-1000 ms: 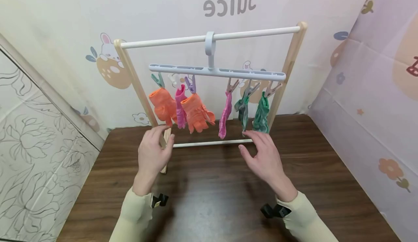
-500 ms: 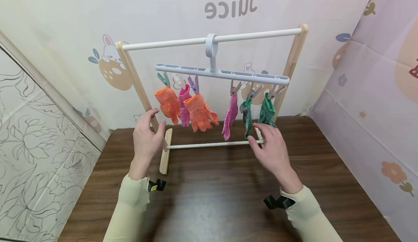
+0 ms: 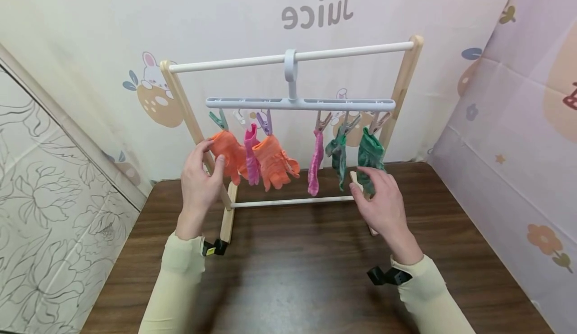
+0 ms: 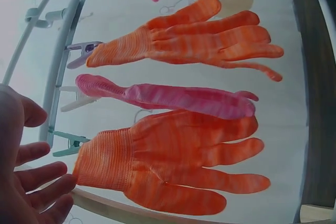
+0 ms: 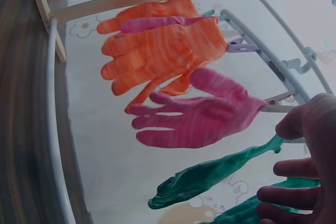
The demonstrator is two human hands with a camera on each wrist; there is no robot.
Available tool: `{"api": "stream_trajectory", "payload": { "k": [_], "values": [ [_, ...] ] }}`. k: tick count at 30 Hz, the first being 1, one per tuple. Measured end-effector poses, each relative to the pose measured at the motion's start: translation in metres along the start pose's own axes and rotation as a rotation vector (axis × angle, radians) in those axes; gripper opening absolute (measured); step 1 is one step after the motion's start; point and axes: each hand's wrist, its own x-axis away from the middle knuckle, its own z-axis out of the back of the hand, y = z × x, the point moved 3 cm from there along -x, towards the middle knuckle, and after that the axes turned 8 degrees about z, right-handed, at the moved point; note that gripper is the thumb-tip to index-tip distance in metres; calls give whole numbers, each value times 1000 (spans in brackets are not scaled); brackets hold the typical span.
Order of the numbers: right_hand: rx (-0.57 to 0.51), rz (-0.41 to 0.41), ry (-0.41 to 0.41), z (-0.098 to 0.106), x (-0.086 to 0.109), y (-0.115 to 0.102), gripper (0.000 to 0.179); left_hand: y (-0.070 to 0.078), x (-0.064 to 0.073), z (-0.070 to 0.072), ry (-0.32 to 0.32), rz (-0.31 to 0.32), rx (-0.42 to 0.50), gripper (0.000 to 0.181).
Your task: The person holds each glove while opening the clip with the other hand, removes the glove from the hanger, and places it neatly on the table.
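Note:
A pale blue clip hanger [image 3: 252, 104] hangs by its hook from the rack's top bar, with several small knit gloves clipped below. On its left are an orange glove [image 3: 229, 152], a pink glove [image 4: 184, 98] and another orange glove [image 4: 210, 43]. A pink glove [image 5: 205, 116] and two green gloves [image 3: 371, 148] hang on the right. My left hand [image 3: 198, 181], fingers loosely bent, is at the cuff of the leftmost orange glove; whether it touches is unclear. Beside the rightmost green glove, my right hand [image 3: 382, 199] has its fingers spread and grips nothing.
A wooden rack with a white top bar [image 3: 351, 51], upright posts [image 3: 182, 98] and a low crossbar [image 3: 293, 202] stands on the dark wooden table [image 3: 288, 274]. Patterned cloth walls [image 3: 225, 18] enclose the table behind and at the right.
My left hand has moved left and up, to the leftmost orange glove. My right hand has shifted slightly right. The hanger swung to the right, then back, and is now nearly level.

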Motion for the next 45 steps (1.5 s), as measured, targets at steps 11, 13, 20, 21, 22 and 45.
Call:
{"api": "stream_trajectory", "payload": {
  "k": [11,13,20,21,22,45],
  "values": [
    [-42,45,37,5,1,-16,40,5,-4,8,19,-18,-20,42],
    [-53,59,44,5,1,-20,39,6,-5,9,12,-22,-57,43],
    [-86,101,45,0,1,-37,37,11,-8,11,-18,-40,-175,40],
    [-92,101,45,-1,1,-40,37,11,-7,11,-21,-41,-177,39],
    [-99,100,44,-2,1,-42,37,12,-7,11,-22,-41,-175,39],
    [-253,247,-15,-65,-5,-97,30,16,-16,24,14,146,173,32]
  ]
}}
